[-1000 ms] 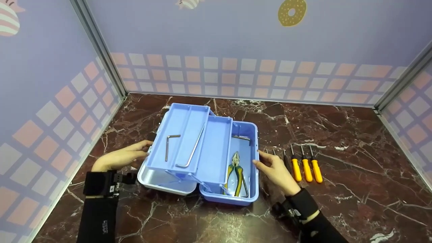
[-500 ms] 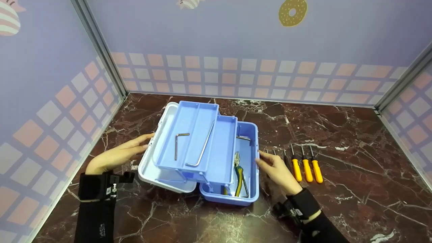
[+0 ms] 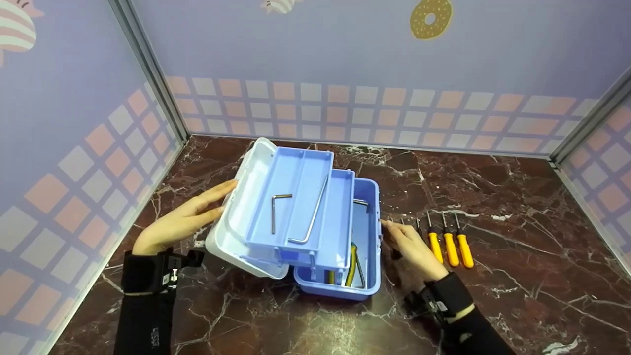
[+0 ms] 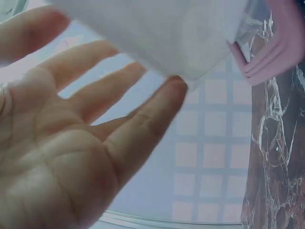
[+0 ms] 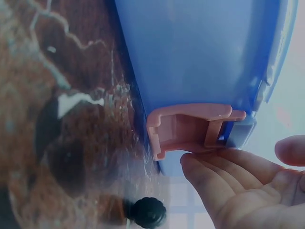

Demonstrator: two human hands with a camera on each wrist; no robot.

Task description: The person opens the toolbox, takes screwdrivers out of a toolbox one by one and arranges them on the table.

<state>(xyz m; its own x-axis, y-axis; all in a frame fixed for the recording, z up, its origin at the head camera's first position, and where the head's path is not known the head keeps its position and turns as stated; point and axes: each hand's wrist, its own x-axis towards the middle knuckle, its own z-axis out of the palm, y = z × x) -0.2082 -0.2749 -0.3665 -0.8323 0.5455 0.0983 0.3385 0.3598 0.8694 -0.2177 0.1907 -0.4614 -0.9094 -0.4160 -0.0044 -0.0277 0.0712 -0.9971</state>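
A toolbox with a blue base (image 3: 340, 293) and a white lid (image 3: 261, 153) stands half unfolded. My left hand (image 3: 185, 219) touches the lid's outer side with extended fingers, palm facing it. The fingers of my right hand (image 3: 414, 251) touch a pink latch (image 5: 195, 110) on the base's right side. Between lid and base hang an upper tray (image 3: 281, 170) and a lower tray (image 3: 335, 231). Two hex keys, one short (image 3: 273, 214) and one long (image 3: 315, 212), lie in the upper tray. Pliers (image 3: 352, 266), partly hidden by the lower tray, lie in the base beside another hex key (image 3: 361, 276).
Three yellow-handled screwdrivers (image 3: 450, 249) lie in a row on the dark marble table (image 3: 532, 246), right of the toolbox. More thin shafts show near my right hand, their handles hidden. Patterned panels (image 3: 345, 59) enclose the back and sides.
The lid has swung up and rightward with my left hand against it. The trays have moved right over the base, covering more of the pliers. My right hand has stayed by the latch side.
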